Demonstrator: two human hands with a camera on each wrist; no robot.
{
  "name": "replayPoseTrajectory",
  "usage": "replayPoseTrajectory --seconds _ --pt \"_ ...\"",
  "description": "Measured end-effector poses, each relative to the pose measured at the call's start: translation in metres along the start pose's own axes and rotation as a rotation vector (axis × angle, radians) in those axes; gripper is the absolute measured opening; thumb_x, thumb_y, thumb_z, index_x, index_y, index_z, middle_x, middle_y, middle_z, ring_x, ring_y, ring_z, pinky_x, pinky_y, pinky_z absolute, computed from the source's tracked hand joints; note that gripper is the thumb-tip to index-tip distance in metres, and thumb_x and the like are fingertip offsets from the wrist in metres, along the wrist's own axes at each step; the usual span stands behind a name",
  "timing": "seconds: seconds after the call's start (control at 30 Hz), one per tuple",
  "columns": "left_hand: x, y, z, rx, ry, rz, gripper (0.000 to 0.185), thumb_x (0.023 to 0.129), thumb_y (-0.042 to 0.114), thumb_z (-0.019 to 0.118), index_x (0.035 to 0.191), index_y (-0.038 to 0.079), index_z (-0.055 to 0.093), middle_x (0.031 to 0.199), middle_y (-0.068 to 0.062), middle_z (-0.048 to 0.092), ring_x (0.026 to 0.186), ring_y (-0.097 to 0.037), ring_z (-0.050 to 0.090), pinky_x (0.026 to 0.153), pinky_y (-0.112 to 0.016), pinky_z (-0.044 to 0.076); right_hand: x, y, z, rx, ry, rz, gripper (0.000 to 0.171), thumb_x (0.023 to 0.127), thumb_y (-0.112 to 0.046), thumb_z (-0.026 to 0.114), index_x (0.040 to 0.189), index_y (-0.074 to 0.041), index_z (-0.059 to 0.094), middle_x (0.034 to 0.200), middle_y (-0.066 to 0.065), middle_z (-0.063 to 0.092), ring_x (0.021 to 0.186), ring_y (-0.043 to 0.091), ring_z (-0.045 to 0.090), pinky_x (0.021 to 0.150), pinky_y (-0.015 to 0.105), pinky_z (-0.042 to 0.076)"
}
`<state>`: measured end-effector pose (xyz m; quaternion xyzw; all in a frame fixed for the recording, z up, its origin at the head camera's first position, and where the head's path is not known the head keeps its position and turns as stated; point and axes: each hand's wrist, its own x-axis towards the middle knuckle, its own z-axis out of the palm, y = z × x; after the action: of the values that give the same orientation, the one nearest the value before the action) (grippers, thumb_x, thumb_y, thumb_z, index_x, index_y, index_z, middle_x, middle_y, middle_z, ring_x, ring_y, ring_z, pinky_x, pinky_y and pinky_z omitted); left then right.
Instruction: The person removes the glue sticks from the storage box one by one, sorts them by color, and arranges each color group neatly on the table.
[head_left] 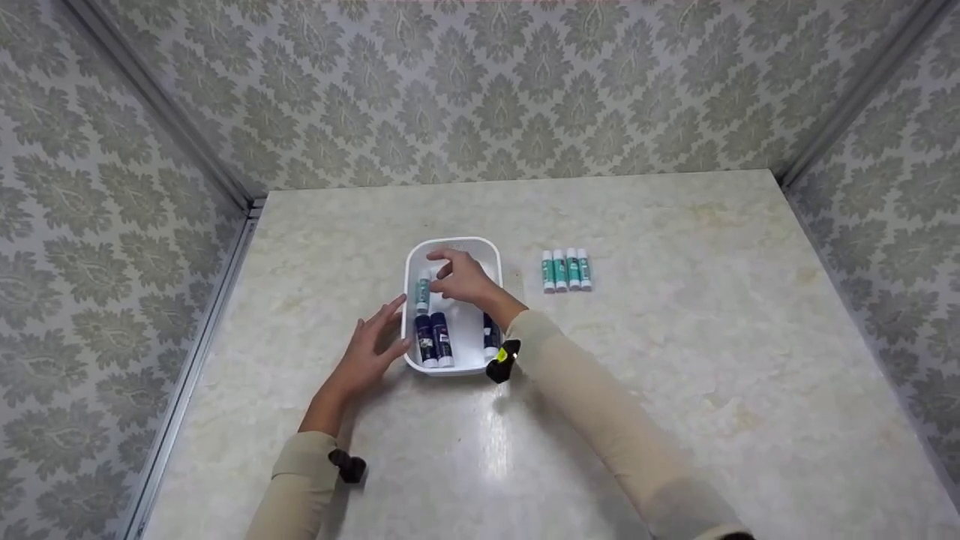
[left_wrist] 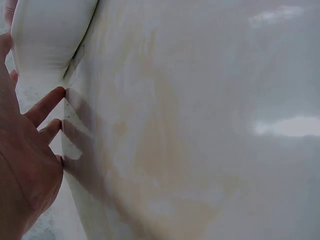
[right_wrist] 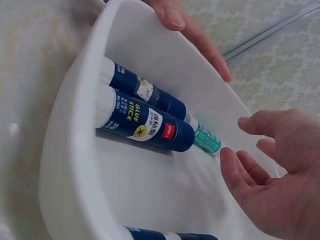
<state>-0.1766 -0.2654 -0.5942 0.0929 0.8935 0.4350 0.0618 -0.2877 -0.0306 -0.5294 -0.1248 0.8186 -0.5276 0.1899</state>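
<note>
A white plastic basket (head_left: 451, 370) holds glue sticks. Two dark blue glue sticks, one of them (right_wrist: 147, 122) labelled "GLUE STICK", lie side by side at its near left. Beyond them, against the left wall, is a green glue stick (head_left: 423, 294). Another dark blue glue stick (head_left: 490, 335) lies along the right wall, partly hidden by the right sleeve. My right hand (head_left: 463, 280) hovers inside the basket by the green stick, thumb and fingers apart with nothing between them. With fingers spread, my left hand (head_left: 367, 352) touches the basket's left rim.
Several green glue sticks with white caps (head_left: 567, 271) lie in a row on the table, right of the basket. The marbled tabletop (head_left: 712, 337) meets patterned walls (head_left: 502, 97) at the back and sides. A metal rail (head_left: 187, 382) runs along the left edge.
</note>
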Motion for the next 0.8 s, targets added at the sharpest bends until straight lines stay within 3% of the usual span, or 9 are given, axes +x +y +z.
replayPoseTrajectory --seconds 0.27,0.53,0.8 --pt "-0.001 0.002 0.000 0.004 -0.001 -0.012 0.080 0.110 0.046 0.068 0.180 0.030 0.031 0.172 -0.016 0.057 0.178 -0.042 0.021 0.143 -0.073 -0.008 0.006 0.012 0.013 -0.002 0.008 0.040 0.072 0.099 -0.008 0.080 0.166 -0.006 0.054 0.132 0.026 0.075 0.081 0.013 0.069 0.076 0.023 0.060" --pt "-0.002 0.002 0.001 0.004 0.005 0.019 0.081 0.109 0.041 0.070 0.180 0.028 0.032 0.170 -0.017 0.060 0.176 -0.042 0.028 0.142 -0.075 -0.006 0.007 0.018 0.024 -0.013 0.002 0.058 0.077 0.098 -0.005 0.077 0.169 -0.004 0.049 0.128 0.026 0.077 0.076 0.010 0.064 0.072 0.020 0.054" --pt "-0.001 0.002 -0.001 0.001 0.013 0.045 0.081 0.108 0.038 0.071 0.179 0.024 0.033 0.168 -0.018 0.061 0.174 -0.043 0.033 0.141 -0.078 -0.005 0.006 0.014 0.032 -0.105 -0.006 0.018 0.083 0.097 -0.010 0.081 0.170 0.001 0.044 0.129 0.026 0.077 0.098 0.018 0.067 0.096 0.031 0.059"
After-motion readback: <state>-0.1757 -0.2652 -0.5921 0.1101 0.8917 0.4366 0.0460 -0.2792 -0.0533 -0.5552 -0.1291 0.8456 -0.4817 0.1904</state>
